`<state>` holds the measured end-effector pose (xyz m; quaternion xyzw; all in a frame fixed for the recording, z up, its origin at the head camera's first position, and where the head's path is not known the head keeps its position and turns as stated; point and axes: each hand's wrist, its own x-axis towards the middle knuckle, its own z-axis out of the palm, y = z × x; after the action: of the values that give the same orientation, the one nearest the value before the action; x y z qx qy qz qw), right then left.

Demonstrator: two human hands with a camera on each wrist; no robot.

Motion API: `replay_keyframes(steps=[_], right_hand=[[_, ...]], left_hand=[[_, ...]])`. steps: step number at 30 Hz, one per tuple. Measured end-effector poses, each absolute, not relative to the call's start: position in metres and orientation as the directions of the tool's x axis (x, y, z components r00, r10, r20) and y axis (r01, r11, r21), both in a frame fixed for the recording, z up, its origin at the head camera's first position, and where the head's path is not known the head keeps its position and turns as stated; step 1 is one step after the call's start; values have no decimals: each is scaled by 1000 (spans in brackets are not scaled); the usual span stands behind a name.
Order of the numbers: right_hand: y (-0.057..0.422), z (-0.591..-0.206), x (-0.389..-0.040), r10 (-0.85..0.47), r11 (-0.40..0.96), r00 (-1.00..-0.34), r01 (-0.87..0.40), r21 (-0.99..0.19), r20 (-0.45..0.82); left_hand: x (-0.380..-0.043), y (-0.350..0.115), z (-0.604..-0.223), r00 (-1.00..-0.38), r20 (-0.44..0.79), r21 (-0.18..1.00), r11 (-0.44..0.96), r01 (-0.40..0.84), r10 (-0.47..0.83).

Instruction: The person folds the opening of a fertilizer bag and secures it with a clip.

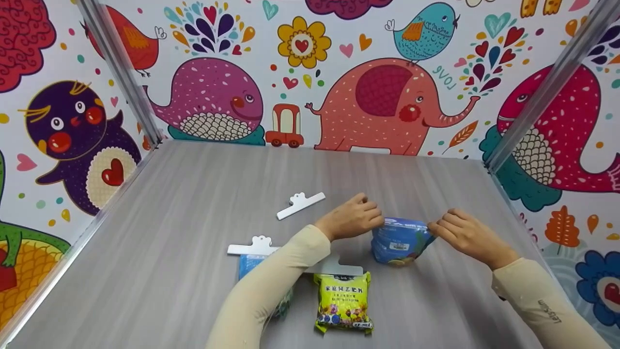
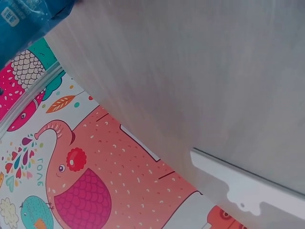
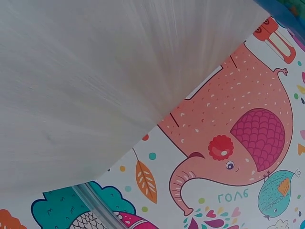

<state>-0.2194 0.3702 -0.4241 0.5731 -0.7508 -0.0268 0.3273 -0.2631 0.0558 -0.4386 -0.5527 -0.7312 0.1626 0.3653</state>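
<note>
A blue bag (image 1: 400,242) with a white label stands between my two hands, its top edge stretched from side to side. My left hand (image 1: 352,217) pinches the bag's upper left corner. At the upper right corner, the fingers of my right hand (image 1: 469,237) grip the edge. Only a corner of the blue bag (image 2: 28,24) enters the left wrist view, and a sliver of the bag (image 3: 290,12) shows in the right wrist view. Left of my left hand, a loose white sealing clip (image 1: 301,205) lies on the table.
A yellow bag (image 1: 344,303) with a white clip (image 1: 339,268) across its top lies in front. Another blue bag (image 1: 251,264), topped by a white clip (image 1: 252,248), is partly hidden behind the left sleeve. Printed panels (image 1: 290,72) border the grey table (image 1: 193,194).
</note>
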Motion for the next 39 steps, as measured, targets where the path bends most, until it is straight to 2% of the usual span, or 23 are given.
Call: replay_keyframes(steps=[2, 8, 11, 27, 35, 39], right_hand=[[370, -423, -219, -877, 348, -131, -837, 423, 462], [368, -426, -222, -864, 339, -73, -816, 469, 498], [367, -427, -223, -858, 342, -64, -812, 473, 510], [364, -429, -224, -838, 374, -66, -792, 482, 541], [364, -431, -224, -839, 381, -77, -789, 482, 538], [365, -431, -225, -836, 382, -72, -788, 483, 545]], left_hand=[[-263, 55, -438, -125, 356, -639, 339, 691, 926], [-264, 55, -440, -132, 377, -609, 353, 710, 917], [-264, 55, -441, -133, 402, -593, 368, 717, 906], [-264, 54, -444, -150, 482, -531, 424, 733, 863], [-264, 50, -443, -216, 470, -490, 457, 742, 856], [-265, 44, -443, -226, 470, -486, 463, 741, 854]])
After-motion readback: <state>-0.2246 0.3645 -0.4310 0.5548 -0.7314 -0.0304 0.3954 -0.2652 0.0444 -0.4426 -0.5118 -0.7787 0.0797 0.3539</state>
